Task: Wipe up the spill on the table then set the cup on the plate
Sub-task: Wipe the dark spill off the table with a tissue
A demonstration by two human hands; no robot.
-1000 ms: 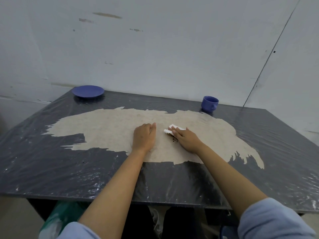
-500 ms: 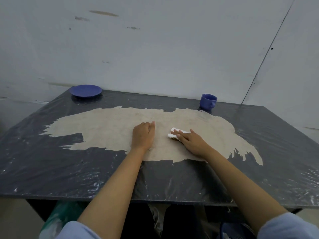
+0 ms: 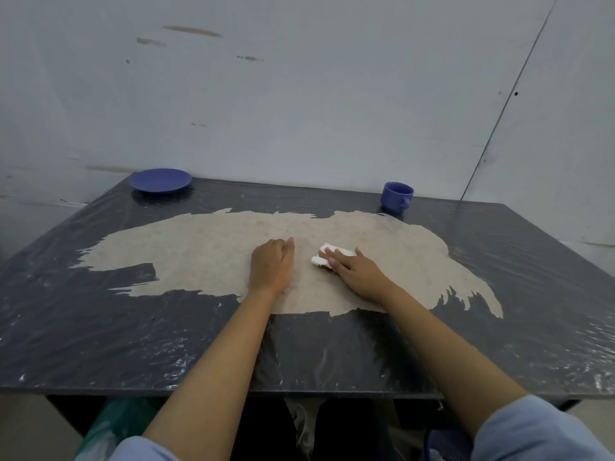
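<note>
A dark table wrapped in plastic film has a wide beige patch across its middle. My right hand presses flat on a folded white tissue on that patch; only the tissue's far edge shows past the fingers. My left hand rests beside it with the fingers curled under, holding nothing. A blue plate lies at the far left corner. A blue cup stands upright at the far right, apart from both hands. No dark spots show around the tissue.
A pale wall runs right behind the table's far edge. Below the near edge are a green bag and dark objects on the floor.
My right hand has slid the tissue a little to the right over the dark specks seen a second ago, which no longer show. The left hand has stayed put.
</note>
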